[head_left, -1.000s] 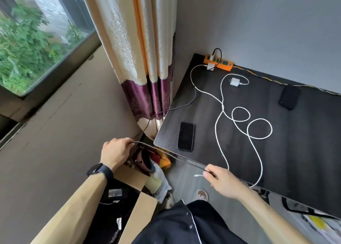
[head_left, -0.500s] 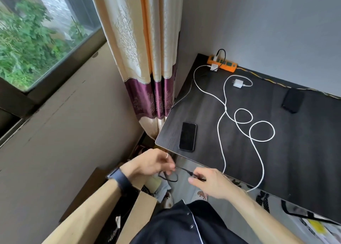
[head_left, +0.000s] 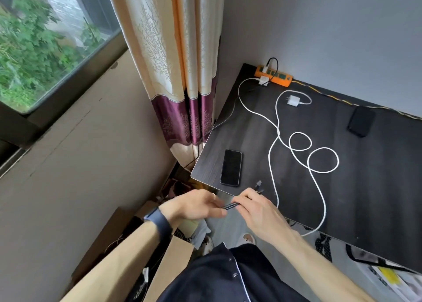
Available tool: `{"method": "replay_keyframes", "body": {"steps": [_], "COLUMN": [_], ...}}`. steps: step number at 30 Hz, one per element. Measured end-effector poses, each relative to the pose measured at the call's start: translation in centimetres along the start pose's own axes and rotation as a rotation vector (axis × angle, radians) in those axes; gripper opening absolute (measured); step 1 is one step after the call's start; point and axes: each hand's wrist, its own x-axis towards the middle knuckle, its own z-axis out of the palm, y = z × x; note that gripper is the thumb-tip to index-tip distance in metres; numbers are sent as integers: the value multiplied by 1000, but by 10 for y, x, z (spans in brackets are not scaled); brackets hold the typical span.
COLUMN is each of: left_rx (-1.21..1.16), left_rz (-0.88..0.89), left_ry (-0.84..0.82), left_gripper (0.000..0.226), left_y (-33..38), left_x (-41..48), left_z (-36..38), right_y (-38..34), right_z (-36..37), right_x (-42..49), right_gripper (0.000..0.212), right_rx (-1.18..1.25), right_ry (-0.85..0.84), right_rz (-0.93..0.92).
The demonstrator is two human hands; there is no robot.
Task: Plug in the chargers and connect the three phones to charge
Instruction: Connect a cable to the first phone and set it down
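Observation:
My left hand (head_left: 196,204) and my right hand (head_left: 260,212) both grip a folded dark braided cable (head_left: 230,205) just off the near left corner of the black table (head_left: 376,187). Its plug ends (head_left: 258,186) stick up past my right fingers. A black phone (head_left: 231,167) lies face up by that corner. A second black phone (head_left: 361,120) lies far right. An orange power strip (head_left: 275,75) sits at the back with white plugs in it. A loose white charger (head_left: 293,100) lies below it, and long white cables (head_left: 296,146) loop over the table.
A cream and purple curtain (head_left: 180,73) hangs left of the table, beside a window (head_left: 45,39). An open cardboard box (head_left: 173,258) with clutter stands on the floor under my left arm. Papers (head_left: 386,276) lie under the table's near right edge.
My hands came together from holding the dark cable stretched out, folded it double and rose toward the table's near corner. The view shifted slightly right.

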Motion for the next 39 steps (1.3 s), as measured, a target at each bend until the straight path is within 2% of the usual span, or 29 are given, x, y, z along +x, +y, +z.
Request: {"method": "replay_keyframes", "body": {"steps": [2,4,7,8,10,12,18,20,23,28,31,35,39], "left_rx": [58,-38,-134,-151,-185,-208,-233,-239,-242,-274,-295,-504,-633], "left_rz": [62,76,58,62,73,71,114,119,115,109,91,123,194], "left_ry": [95,183,292,309,312,297,230,236,222,232,256,292,373], "left_gripper": [31,32,27,24,19,17,12,20,25,10,16,24,24], "left_y": [11,10,4,3,1,-3,-2,-1,-1,-5,-4,11,22], "left_x": [12,17,19,18,16,16,14,12,10,12,14,14,18], "left_z": [14,20,19,21,23,25,27,27,26,26,26,23,18], "right_y": [-3,-4,-6,-6,-7,-8,-20,-24,-28,-28,-28,-27,-31], "right_z": [-4,-7,-15,-18,-24,-29,-37,-38,-35,-35,-38,-43,-40], "right_x": [4,5,2,1,1,3,16,19,22,26,27,31,34], "right_gripper": [31,48,70,69,58,47,22,18,16,15,16,23,19], "right_rx": [-4,97,503,675,1013,1190,1136,1092,1047,961,943,919,914], "right_ry": [16,116,395,422,338,250,211,193,184,187,189,206,199], "right_rz": [-5,77,375,508,716,750,649,594,560,546,552,572,578]}}
